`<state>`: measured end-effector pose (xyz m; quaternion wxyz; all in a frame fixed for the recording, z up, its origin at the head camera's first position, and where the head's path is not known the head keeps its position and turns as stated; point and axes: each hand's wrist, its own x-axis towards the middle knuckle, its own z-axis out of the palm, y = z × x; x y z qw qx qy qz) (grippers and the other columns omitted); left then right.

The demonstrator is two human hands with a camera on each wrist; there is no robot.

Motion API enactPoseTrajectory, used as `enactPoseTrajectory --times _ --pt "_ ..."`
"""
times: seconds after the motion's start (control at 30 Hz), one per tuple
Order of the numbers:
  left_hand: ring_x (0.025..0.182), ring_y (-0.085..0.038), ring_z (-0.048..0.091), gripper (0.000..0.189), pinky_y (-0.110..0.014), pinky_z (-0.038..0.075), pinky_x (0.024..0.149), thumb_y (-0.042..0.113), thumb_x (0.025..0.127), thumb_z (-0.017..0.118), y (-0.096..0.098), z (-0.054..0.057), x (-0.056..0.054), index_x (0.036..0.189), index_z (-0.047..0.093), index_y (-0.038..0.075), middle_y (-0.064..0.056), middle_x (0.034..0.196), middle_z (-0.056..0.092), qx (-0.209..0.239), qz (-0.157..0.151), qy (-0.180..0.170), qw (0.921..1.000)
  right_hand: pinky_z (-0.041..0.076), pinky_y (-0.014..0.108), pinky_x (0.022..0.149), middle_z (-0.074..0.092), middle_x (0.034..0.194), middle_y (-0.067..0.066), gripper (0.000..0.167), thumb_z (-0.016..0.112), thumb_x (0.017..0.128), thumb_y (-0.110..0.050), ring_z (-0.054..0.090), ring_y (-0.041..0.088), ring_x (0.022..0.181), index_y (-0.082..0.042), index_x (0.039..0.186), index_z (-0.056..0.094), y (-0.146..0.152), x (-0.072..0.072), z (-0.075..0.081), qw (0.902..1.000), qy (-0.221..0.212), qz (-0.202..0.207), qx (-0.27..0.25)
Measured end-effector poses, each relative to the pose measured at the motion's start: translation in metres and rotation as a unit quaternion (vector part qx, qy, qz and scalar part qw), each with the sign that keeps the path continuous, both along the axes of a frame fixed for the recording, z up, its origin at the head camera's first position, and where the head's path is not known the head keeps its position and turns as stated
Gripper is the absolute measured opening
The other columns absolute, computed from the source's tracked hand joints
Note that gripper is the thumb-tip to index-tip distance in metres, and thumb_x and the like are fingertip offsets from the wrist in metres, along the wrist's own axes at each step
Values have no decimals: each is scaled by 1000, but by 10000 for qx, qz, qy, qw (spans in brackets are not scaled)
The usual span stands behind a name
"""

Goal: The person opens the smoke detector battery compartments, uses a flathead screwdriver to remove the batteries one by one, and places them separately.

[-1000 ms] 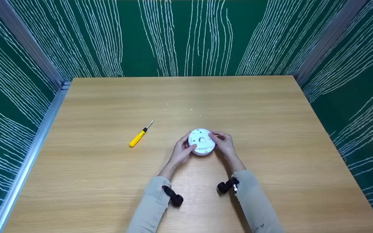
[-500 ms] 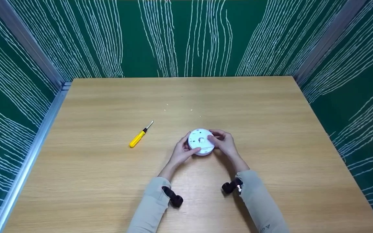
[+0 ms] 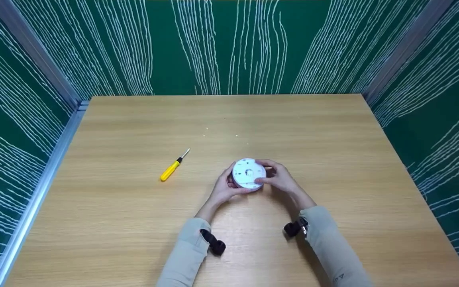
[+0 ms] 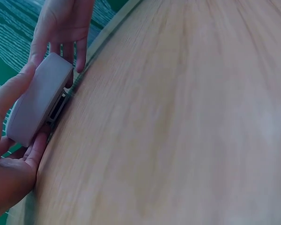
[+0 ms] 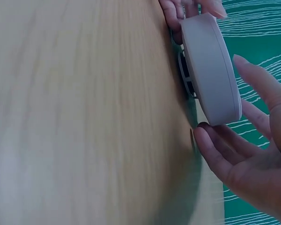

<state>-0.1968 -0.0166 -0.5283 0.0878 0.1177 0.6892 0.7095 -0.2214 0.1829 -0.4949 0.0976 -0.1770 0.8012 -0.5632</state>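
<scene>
A round white smoke detector (image 3: 248,173) is held just over the middle of the table, its flat face with small holes turned up. My left hand (image 3: 224,188) grips its left side, thumb along the near rim and fingers underneath. Around the right side curls my right hand (image 3: 280,177), with fingers at the far edge and thumb over the face near the lower right. In the right wrist view, a small gap shows between the right thumb (image 5: 253,75) and the smoke detector (image 5: 210,68). Dark slots show on its underside.
A yellow-handled screwdriver (image 3: 175,165) lies to the left on the wooden table (image 3: 333,159). Several tiny white crumbs (image 3: 236,135) are scattered beyond the hands. Green walls with white lines (image 3: 189,48) stand behind and at both sides.
My right thumb has slid down the face toward the near edge, and the right forearm has swung rightward. My left thumb has moved to the near rim. The smoke detector stays in about the same spot.
</scene>
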Motion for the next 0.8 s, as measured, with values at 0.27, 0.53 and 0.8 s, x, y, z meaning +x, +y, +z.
enactPoseTrajectory --times 0.27,0.53,0.8 --pt "82 -20 53 85 -35 49 73 -6 67 72 -1 -1 -1 135 22 -8 -27 131 32 -88 43 118 9999 39 48 88 45 120 30 62 72 67 6 46 42 104 13 122 42 3 -3 5 9988 113 381 298" --pt "82 -19 53 85 -32 49 73 -4 67 73 -1 1 0 136 23 -7 -26 131 34 -237 76 153 9996 40 49 88 47 116 30 60 72 67 6 47 43 102 13 119 44 4 -9 10 9974 -39 554 467" --pt "83 -20 53 84 -37 49 74 -4 67 73 -1 0 0 135 24 -8 -27 129 35 -360 117 243 9990 38 50 88 49 114 29 59 73 64 7 45 43 104 13 116 47 3 -12 11 9972 -30 568 490"
